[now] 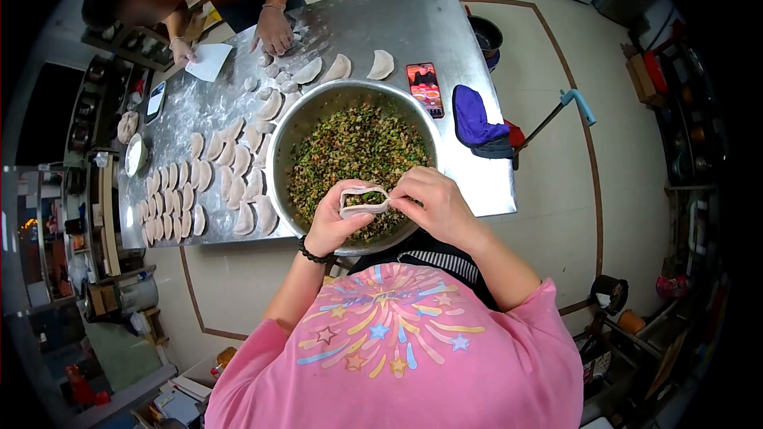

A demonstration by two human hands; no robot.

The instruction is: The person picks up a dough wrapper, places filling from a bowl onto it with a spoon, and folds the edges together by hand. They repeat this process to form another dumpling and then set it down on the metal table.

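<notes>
Over the near side of a big metal bowl (pixel 278 151), my left hand (pixel 330 221) cups a half-folded dumpling (pixel 365 210) with green filling showing in its opening. My right hand (pixel 433 202) pinches the dumpling's right end between thumb and fingers. Chopped green and brown filling (pixel 358 139) covers the inside of the bowl. Left of the bowl, folded dumplings (pixel 241 160) lie in rows on the floured metal table (pixel 381 24). A few larger ones (pixel 337 68) rest behind the bowl.
Across the table a co-worker's hand (pixel 274 30) touches small dough pieces; the other holds a white card (pixel 209 61). A phone (pixel 425 89) and a purple cloth (pixel 478 117) lie right of the bowl. A second phone (pixel 156 101) and a small white bowl (pixel 136 155) sit at left.
</notes>
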